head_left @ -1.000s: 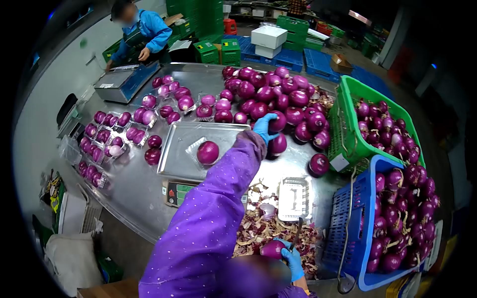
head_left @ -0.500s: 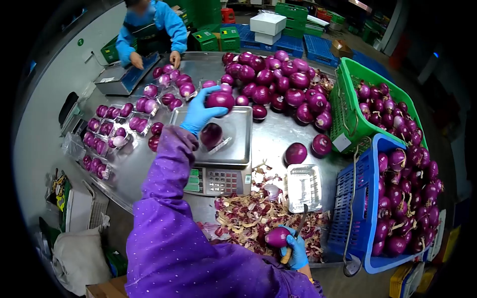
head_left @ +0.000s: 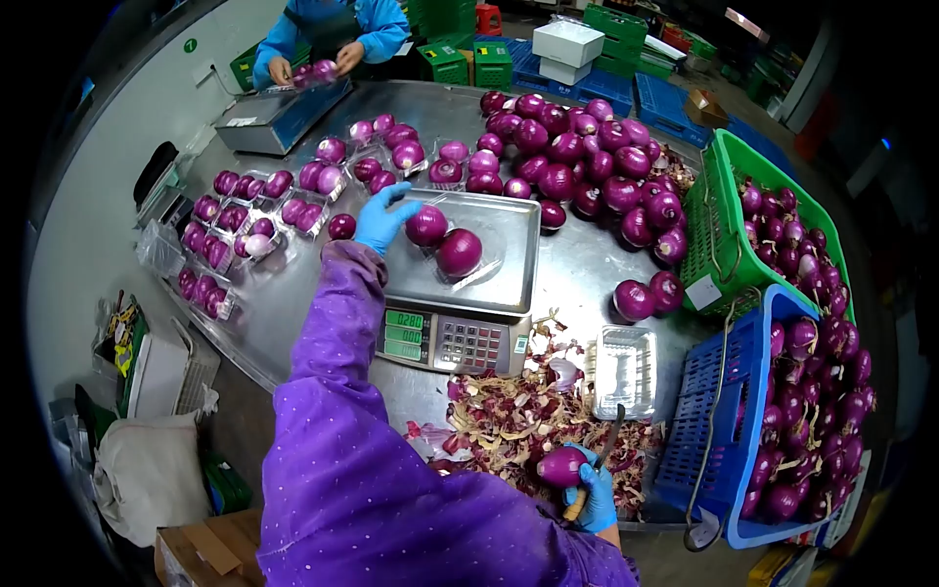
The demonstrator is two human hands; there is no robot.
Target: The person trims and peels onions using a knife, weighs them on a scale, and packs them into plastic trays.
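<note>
My left hand [head_left: 383, 223], in a blue glove, is beside a red onion [head_left: 426, 226] at the scale's left side, fingers stretched and apart. That onion and a larger red onion [head_left: 459, 253] sit in a clear plastic tray [head_left: 477, 278] on the metal pan of the weighing scale [head_left: 509, 279]. Low in the view, my gloved right hand [head_left: 599, 496] holds a peeled red onion [head_left: 560, 468] together with a knife [head_left: 614, 435], its blade pointing up. An unfilled clear plastic tray [head_left: 624, 372] lies above that hand, next to onion skins [head_left: 518, 430].
A heap of red onions [head_left: 567, 157] lies at the back. A green crate [head_left: 709, 240] and a blue crate [head_left: 699, 411] of onions stand right. Packed onion trays [head_left: 220, 235] lie left. A co-worker in blue sleeves [head_left: 381, 29] handles a pack over another scale [head_left: 279, 122].
My left hand has lowered its onion into the tray on the scale and opened. The co-worker has lifted a pack of onions. My right hand still holds its onion and knife.
</note>
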